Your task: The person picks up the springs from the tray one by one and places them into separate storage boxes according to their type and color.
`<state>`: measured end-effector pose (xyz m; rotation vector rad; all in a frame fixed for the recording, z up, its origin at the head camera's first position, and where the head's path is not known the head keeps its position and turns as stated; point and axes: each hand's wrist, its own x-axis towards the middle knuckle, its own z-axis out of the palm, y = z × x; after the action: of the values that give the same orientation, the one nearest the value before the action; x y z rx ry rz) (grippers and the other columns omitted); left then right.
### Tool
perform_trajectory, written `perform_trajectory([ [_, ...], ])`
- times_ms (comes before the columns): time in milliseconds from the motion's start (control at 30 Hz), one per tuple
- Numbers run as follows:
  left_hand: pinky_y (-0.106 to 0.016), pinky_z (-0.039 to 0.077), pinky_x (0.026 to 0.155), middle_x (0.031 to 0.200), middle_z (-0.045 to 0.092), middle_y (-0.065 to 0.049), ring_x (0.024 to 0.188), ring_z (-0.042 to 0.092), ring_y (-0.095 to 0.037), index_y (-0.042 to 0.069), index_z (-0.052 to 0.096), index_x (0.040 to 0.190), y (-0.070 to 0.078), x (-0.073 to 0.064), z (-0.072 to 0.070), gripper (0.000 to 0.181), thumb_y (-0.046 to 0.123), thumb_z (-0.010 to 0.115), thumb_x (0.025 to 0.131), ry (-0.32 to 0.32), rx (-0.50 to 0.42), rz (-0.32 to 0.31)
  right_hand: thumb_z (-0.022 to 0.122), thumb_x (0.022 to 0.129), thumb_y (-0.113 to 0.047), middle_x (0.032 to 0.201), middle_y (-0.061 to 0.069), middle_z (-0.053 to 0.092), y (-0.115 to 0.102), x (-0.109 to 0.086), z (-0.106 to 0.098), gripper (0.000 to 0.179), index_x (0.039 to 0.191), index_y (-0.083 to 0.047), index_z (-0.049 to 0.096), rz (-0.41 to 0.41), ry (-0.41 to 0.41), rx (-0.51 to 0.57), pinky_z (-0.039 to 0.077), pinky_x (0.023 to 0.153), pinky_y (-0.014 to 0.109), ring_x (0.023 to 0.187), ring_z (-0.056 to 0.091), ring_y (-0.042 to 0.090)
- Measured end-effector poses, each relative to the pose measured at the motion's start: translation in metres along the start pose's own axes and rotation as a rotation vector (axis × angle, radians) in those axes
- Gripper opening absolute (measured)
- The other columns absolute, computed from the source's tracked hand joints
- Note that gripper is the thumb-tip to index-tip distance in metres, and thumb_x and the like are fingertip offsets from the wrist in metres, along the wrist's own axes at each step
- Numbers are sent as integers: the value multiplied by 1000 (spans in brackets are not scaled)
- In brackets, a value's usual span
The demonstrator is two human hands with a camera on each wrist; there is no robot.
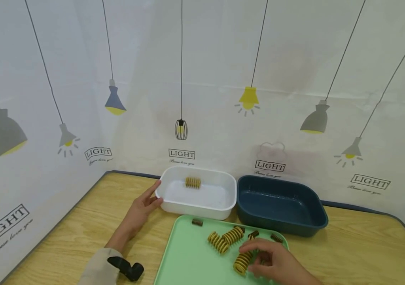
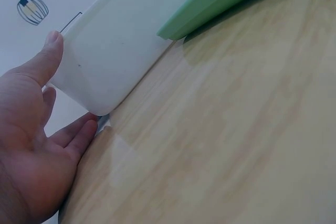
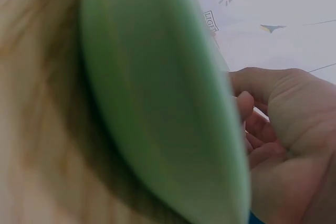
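My left hand (image 1: 141,209) rests on the left end of a white plastic bin (image 1: 197,209), its thumb and extended fingers at the rim and corner. In the left wrist view, the thumb lies along the bin's edge and other fingers reach its base. One yellow coil spring (image 1: 193,183) lies inside that bin. On a green tray (image 1: 182,257), my right hand (image 1: 277,259) bends its index finger and thumb about another yellow spring (image 1: 242,263); I cannot tell whether they pinch it. The tray's raised edge hides those fingertips in the right wrist view.
More yellow springs (image 1: 218,242) lie on the tray, with small dark springs (image 1: 197,223) near its far edge. A dark blue bin (image 1: 281,225) stands right of the white one. Behind the wooden table (image 1: 359,245) hangs a white curtain (image 1: 216,126) printed with lamps.
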<state>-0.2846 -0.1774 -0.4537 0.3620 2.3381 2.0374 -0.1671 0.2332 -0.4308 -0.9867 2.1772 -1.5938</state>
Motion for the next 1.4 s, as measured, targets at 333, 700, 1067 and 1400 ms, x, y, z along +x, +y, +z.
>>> perform_trajectory([
  [333, -40, 34, 107, 156, 21, 5, 131, 40, -27, 32, 33, 149, 0, 0, 0, 60, 26, 60, 96, 1, -3, -2, 71, 87, -20, 117, 8, 57, -5, 1, 1, 40, 124, -8, 62, 45, 17, -133, 50, 55, 23, 63, 49, 2],
  [700, -40, 34, 106, 156, 20, 5, 131, 40, -28, 31, 32, 150, 4, -2, 0, 62, 28, 61, 95, -1, -6, -5, 73, 85, -22, 116, 6, 62, -5, -1, 4, 37, 120, -12, 66, 180, -9, -97, 50, 56, 23, 59, 52, 2],
  [1067, -43, 32, 108, 156, 21, 5, 131, 40, -28, 29, 31, 151, 8, -5, 1, 65, 30, 62, 94, -6, -19, -5, 76, 82, -21, 117, 10, 60, -8, -4, 15, 38, 118, -10, 67, 352, 19, 79, 48, 53, 22, 56, 54, 10],
  [1400, -44, 31, 108, 156, 22, 5, 132, 40, -28, 32, 32, 150, 6, -4, 1, 62, 29, 61, 95, 2, -7, -21, 70, 88, -15, 112, 5, 62, -2, -12, 15, 36, 121, -4, 63, 183, -37, 83, 52, 54, 25, 56, 54, 3],
])
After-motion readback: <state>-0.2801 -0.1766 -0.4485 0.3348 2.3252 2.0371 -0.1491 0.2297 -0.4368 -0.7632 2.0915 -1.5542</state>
